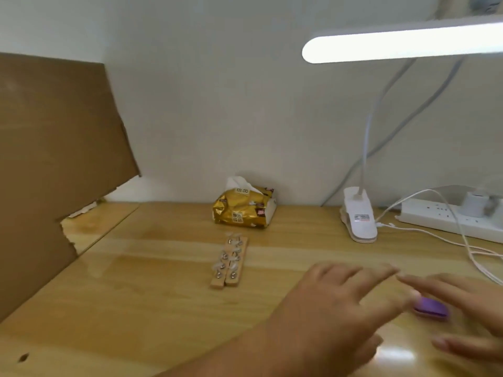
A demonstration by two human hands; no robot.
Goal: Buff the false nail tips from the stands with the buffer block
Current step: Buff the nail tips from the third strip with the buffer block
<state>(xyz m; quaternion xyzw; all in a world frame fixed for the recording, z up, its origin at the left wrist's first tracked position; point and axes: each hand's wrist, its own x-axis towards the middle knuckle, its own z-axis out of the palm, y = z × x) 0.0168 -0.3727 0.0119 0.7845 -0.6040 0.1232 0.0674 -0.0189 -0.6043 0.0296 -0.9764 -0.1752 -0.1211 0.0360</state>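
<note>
Nail tips (231, 257): buffing not begun

They sit on two wooden stands (217, 282), side by side at mid-table; too blurred to count the tips. One purple buffer block (432, 310) lies on the table, ungripped. Left hand (334, 300) and right hand (473, 303) hover beside it, fingers spread, holding nothing. Judged: every tip left to do.

Plain pale wall (217, 104) behind, unmarked. Light wooden desk (136, 295), glossy, with glare patches near the front. Brown cardboard sheet (54, 159) stands at left, lower edge torn. White bar lamp (394, 42) lit, upper right; its clip base (359, 216) sits on the desk. White power strip (435, 216) far right by the wall, white cables (462, 240) trailing forward.
</note>
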